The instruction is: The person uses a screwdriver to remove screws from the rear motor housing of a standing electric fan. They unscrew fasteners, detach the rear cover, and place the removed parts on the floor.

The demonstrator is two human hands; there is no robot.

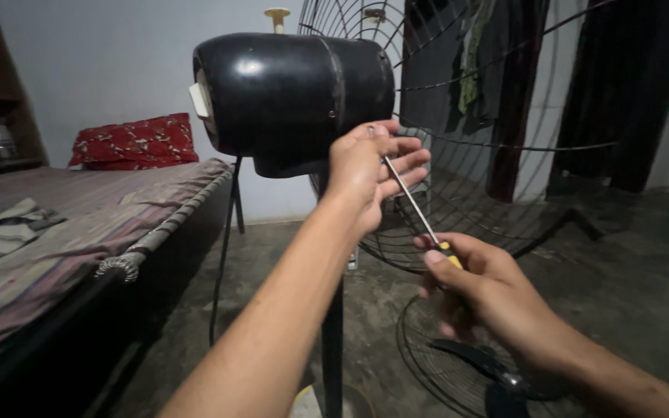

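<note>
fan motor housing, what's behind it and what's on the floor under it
Behind the black motor housing stands the wire rear guard. Below it the stand pole runs down, with a loose guard and blade on the floor. The left hand covers the housing's lower right edge.
</note>
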